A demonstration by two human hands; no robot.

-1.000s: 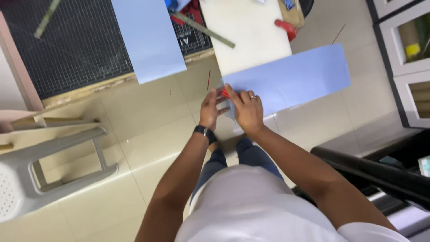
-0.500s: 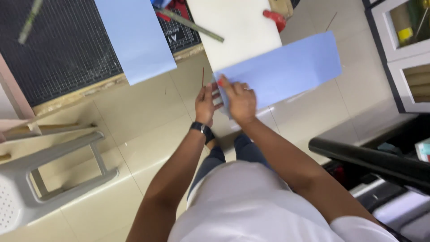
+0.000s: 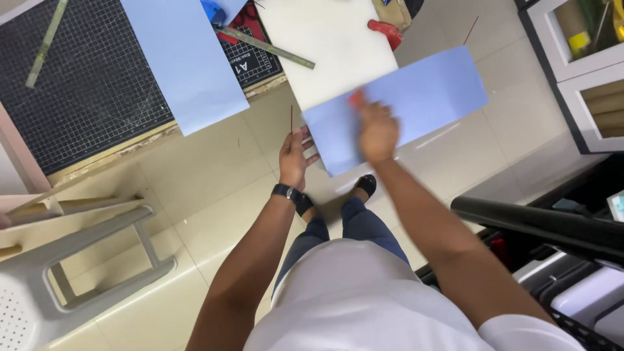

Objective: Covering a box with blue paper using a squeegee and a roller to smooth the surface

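Note:
I look down at a light blue sheet (image 3: 416, 104) lying partly over a white board (image 3: 325, 45) and partly over the tiled floor. My left hand (image 3: 296, 156) grips the sheet's near left edge, a black watch on its wrist, and a thin stick (image 3: 291, 120) stands up by its fingers. My right hand (image 3: 377, 130) rests on top of the sheet, blurred by motion, with a small red object (image 3: 355, 99) at its fingertips. I cannot tell how the red object is held.
A black cutting mat (image 3: 84, 84) lies at the upper left with a second blue sheet (image 3: 185, 58) and metal rulers (image 3: 263, 45) on it. A grey plastic stool (image 3: 71, 260) stands at the left. A red tool (image 3: 385, 32) lies above the board. Cabinets (image 3: 585, 65) stand at right.
My right hand has slid away from my left hand, rightward and up across the blue sheet. The left hand stays at the sheet's edge.

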